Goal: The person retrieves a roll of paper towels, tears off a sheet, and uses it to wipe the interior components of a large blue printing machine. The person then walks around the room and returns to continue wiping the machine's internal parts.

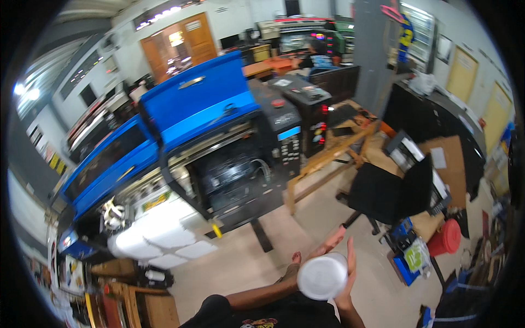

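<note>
Head view, two hands [327, 246] [350, 269], one round white object [322, 277], one red bin [443, 239]

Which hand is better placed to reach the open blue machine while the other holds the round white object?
Probably the left hand: its forearm lies nearer the blue machine, while the right hand borders the white object on its right.

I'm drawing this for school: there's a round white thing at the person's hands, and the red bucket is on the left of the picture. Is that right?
Not quite: the head view shows the red bucket on the right. The round white thing is at the hands.
</note>
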Demonstrator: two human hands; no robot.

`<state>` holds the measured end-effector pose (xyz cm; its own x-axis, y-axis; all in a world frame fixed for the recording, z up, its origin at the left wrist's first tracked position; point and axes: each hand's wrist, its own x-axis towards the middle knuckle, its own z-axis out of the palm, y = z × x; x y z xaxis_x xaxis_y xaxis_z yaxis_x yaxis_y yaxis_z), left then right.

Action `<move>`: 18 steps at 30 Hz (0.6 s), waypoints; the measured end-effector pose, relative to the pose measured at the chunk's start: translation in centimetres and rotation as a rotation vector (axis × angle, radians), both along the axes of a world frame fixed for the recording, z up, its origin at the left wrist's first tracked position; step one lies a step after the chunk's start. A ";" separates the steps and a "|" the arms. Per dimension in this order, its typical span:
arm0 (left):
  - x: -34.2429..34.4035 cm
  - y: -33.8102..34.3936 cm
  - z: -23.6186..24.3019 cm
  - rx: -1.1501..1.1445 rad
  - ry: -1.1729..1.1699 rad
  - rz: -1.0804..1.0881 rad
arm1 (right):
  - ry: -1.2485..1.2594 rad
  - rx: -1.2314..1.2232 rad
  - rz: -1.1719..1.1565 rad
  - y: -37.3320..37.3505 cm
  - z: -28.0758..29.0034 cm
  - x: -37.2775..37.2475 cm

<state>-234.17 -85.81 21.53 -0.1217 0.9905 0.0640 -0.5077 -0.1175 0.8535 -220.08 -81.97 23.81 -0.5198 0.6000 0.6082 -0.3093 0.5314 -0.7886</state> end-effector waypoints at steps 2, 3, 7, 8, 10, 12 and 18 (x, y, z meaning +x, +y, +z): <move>0.8 2.0 0.4 0.098 0.170 -0.058 | 0.124 -0.415 0.080 1.9 -0.5 -0.5; 0.3 4.4 0.7 0.038 0.198 -0.027 | -0.138 -0.308 -0.203 2.7 -0.7 -0.8; -0.7 10.9 3.2 0.140 -0.159 -0.122 | 0.086 -0.289 -0.184 6.4 -1.5 -2.5; -0.9 11.1 3.8 0.149 -0.128 -0.153 | 0.044 -0.472 -0.198 8.2 -1.7 -2.6; -1.6 12.9 5.0 0.271 0.325 -0.033 | 0.005 -0.598 -0.235 11.2 -2.2 -2.7; -3.1 16.1 6.0 0.349 0.519 -0.048 | -0.047 -0.503 -0.249 13.4 -3.0 -2.7; -4.5 24.1 6.4 0.233 0.270 -0.145 | -0.103 -0.237 -0.251 18.4 -7.0 -1.9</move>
